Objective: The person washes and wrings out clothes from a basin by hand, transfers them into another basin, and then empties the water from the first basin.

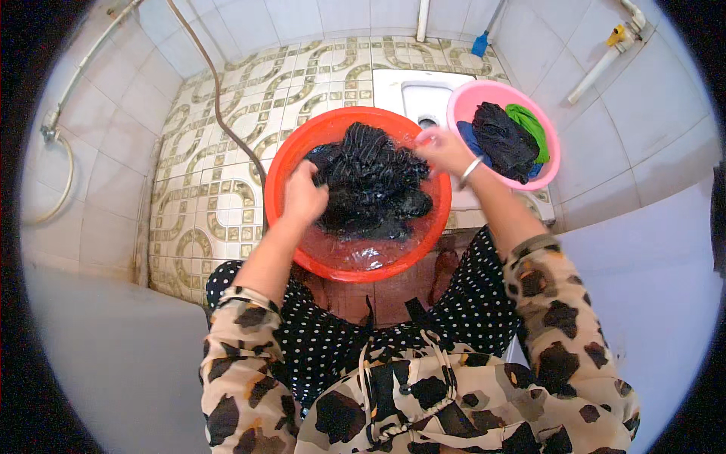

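Note:
In front of me a red plastic basin (281,144) holds water and a soaked dark striped garment (370,178). My left hand (305,195) is at the garment's left side, its fingers curled into the wet cloth. On the other side, my right hand (448,151), with a white bangle at the wrist, hovers over the basin's right rim beside the garment. Motion smears its fingers, so their grip is unclear. Part of the cloth lies under the water.
A pink basin (553,125) with black, green and blue clothes stands right of the red one, by a white squat toilet (389,85). A brown hose (215,83) runs down along the red basin's left. A blue brush (480,45) leans at the back; a pipe with a yellow-handled tap (616,35) is on the right wall.

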